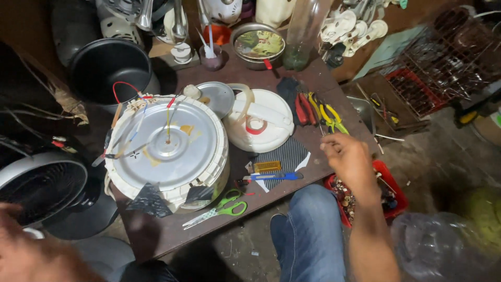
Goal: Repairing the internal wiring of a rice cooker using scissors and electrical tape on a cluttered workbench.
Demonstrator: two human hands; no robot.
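An upturned white rice cooker body (167, 151) with a silvery base plate and loose red, yellow and white wires lies on the brown table (318, 78). My right hand (348, 159) hovers past the table's right edge, fingers loosely curled, near the yellow-handled and red-handled pliers (319, 110); whether it pinches something small I cannot tell. My left hand (31, 256) is a blur at the bottom left, beside a dark fan grille (39, 185). A white cooker lid (261, 122) lies right of the body.
Green-handled scissors (222, 209), a blue utility knife (274, 176) and a yellow block (267, 166) lie near the front edge. A black inner pot (107, 65) stands back left. A red tray of small parts (392, 194) sits on the floor, wire racks (443, 57) at right.
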